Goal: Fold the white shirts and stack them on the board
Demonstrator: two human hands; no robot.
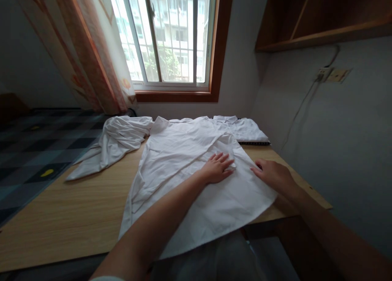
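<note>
A white shirt (180,150) lies spread on a wooden table, with what looks like a sleeve folded slantwise across it. Its lower hem hangs over the table's front edge. My left hand (218,168) rests flat on the cloth, right of the middle, fingers spread. At the shirt's right side, my right hand (275,177) has its thumb and curled fingers closed on the side edge; the fingertips are partly hidden.
A crumpled white garment (122,136) lies at the table's (76,215) back left. Behind on the right, a folded white shirt (240,129) sits on something with a black edge. A checked bed (30,150) adjoins on the left. A cable (295,117) hangs from the wall socket (324,74).
</note>
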